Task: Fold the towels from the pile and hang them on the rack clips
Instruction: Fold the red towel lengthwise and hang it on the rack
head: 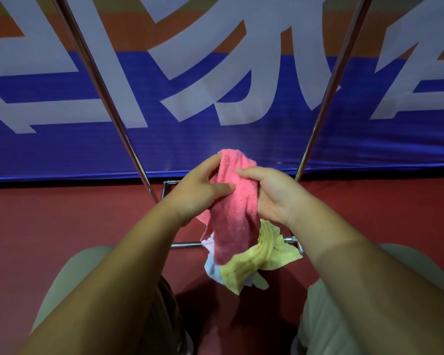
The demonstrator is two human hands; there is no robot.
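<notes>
A pink towel hangs bunched between both hands at the centre of the view. My left hand pinches its upper left edge between thumb and fingers. My right hand grips its right side, thumb on top. Below the pink towel, a pile lies on the red floor: a yellow towel on top and a pale blue one partly hidden beneath. The rack's two shiny metal poles rise on either side. No rack clips are in view.
The rack's base bar runs along the red floor under the pile. A blue, orange and white banner stands close behind the rack. My knees in pale trousers frame the pile on both sides.
</notes>
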